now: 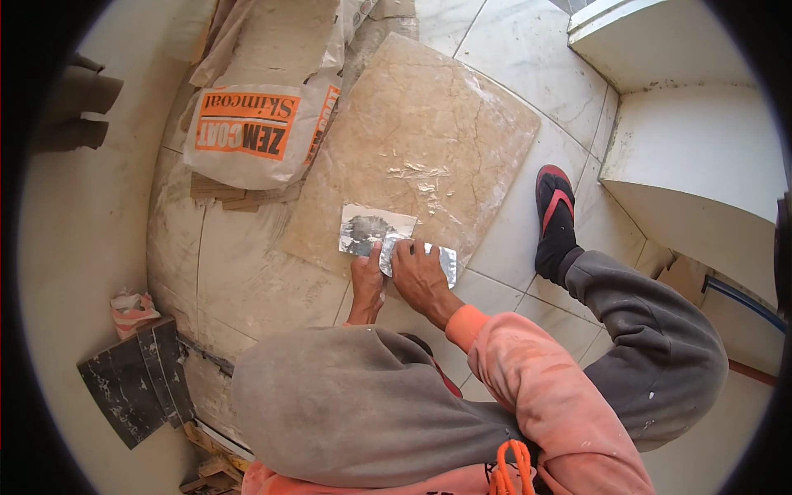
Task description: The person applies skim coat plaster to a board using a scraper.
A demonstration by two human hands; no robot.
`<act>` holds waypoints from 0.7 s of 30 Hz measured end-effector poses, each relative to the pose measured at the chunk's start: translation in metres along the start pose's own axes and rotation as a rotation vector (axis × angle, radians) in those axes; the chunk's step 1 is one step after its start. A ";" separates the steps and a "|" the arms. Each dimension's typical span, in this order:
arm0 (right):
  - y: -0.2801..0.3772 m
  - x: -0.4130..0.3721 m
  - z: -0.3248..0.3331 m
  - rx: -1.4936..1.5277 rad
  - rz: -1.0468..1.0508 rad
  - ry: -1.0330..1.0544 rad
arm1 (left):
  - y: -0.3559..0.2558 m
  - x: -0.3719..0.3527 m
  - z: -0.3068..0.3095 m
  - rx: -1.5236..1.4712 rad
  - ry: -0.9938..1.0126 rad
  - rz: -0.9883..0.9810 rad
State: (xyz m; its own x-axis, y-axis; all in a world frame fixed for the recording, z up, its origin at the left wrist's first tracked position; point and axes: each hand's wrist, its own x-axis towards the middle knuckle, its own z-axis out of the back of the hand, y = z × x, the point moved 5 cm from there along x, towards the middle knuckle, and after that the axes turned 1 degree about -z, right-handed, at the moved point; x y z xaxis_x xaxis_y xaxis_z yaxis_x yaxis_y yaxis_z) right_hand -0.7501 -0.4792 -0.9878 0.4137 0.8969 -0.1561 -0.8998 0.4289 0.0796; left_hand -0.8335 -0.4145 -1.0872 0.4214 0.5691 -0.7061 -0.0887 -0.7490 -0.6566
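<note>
My left hand [367,280] is closed around the handle end of a putty knife, whose flat blade [360,234] is smeared with white and grey skim coat. Close beside it, my right hand [422,272] grips a shiny, thin metal plate [448,262] with rounded corners, its fingers over the top. The plate overlaps the edge of the blade in this view. Both tools are over the near corner of a large beige stone-look tile [355,177]. Scraped white bits of skim coat [421,173] lie on the tile's middle.
A Zemcoat Skimcoat bag [247,128] lies at the tile's left, on cardboard [216,191]. My sandalled foot [556,206] is planted to the right, near a white step-like ledge [693,140]. Dark tile pieces [132,384] lean at the lower-left wall.
</note>
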 end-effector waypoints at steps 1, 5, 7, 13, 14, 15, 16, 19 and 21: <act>-0.001 0.003 0.001 0.007 -0.007 0.024 | -0.004 -0.002 -0.002 -0.004 -0.012 0.014; -0.001 0.006 -0.001 0.027 -0.003 0.026 | 0.004 0.005 0.006 0.018 0.004 0.004; -0.002 0.006 -0.001 0.031 0.011 0.011 | 0.010 0.009 0.008 -0.012 -0.005 -0.006; -0.004 0.007 -0.007 -0.026 0.041 -0.058 | 0.024 0.023 0.027 0.068 0.066 0.039; -0.004 0.007 -0.007 -0.027 0.041 -0.059 | 0.024 0.024 0.027 0.056 0.047 0.003; -0.003 0.008 -0.007 -0.028 0.040 -0.059 | 0.026 0.024 0.024 0.045 0.028 -0.032; -0.003 0.009 -0.006 -0.029 0.041 -0.061 | 0.025 0.025 0.023 0.033 0.009 -0.069; -0.003 0.011 -0.008 -0.020 0.029 -0.037 | 0.005 0.012 0.012 0.042 0.012 -0.096; -0.003 0.012 -0.005 -0.026 0.009 -0.048 | 0.012 0.012 0.014 0.004 0.022 -0.009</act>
State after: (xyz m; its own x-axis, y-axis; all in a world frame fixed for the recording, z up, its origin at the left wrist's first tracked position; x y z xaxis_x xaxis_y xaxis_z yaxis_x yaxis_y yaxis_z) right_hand -0.7431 -0.4704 -0.9947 0.4111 0.9052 -0.1078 -0.9066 0.4183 0.0548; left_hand -0.8417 -0.4119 -1.1075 0.4416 0.5681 -0.6944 -0.0888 -0.7425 -0.6639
